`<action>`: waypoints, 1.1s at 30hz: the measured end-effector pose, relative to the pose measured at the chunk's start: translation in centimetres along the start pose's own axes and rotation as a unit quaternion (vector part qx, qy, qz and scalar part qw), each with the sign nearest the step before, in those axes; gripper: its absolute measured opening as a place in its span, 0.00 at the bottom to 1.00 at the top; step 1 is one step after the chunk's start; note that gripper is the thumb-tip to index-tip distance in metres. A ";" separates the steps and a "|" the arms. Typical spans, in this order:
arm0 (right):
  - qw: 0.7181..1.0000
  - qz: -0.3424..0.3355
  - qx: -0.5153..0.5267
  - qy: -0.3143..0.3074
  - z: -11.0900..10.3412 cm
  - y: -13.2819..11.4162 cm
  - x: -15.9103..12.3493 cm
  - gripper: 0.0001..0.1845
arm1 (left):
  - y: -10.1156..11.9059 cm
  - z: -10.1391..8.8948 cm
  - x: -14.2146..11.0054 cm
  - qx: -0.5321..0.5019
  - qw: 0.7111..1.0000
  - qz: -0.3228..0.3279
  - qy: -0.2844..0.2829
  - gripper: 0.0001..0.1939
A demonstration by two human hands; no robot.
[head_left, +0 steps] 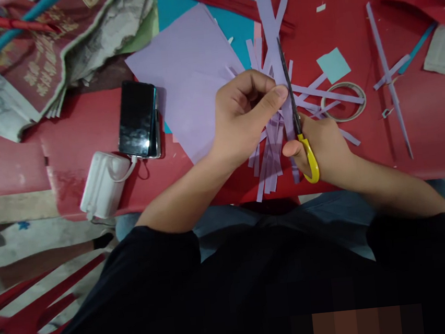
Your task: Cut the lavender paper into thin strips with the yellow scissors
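Between thumb and fingers, my left hand [243, 110] pinches a long lavender paper strip [266, 15] that runs away from me. My right hand [328, 141] grips yellow-handled scissors [311, 161], thumb through one loop. Their dark blades point away from me and lie along the strip's right edge, beside my left thumb; whether they are fully closed I cannot make out. Below and around both hands lies a loose pile of narrow lavender strips [270, 154]. Large lavender sheets [194, 80] rest to the left, over a blue sheet [175, 6].
A phone [138, 120] and a cabled white power bank [104, 183] sit on the red table [80, 123] at left. A tape roll [361, 88] and a pale blue square [334, 65] are at right. Crumpled newspaper [111, 36] covers the far left.
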State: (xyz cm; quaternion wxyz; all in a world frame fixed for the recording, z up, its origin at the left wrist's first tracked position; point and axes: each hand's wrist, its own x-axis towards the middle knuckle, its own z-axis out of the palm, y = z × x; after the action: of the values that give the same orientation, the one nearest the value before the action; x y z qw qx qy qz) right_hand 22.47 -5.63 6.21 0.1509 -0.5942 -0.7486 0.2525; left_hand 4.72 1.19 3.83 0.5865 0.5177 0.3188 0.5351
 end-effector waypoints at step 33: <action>0.985 -0.072 0.128 -0.092 -0.7 -0.3 0.2 0.61 | -0.1 -0.8 1.3 -0.055 0.993 0.077 0.076 0.11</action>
State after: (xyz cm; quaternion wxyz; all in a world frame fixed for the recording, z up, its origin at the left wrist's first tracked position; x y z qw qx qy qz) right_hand 22.57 -5.30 6.91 0.1735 -0.4888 -0.7618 0.3882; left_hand 4.29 2.61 3.76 0.5450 0.4657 0.2918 0.6332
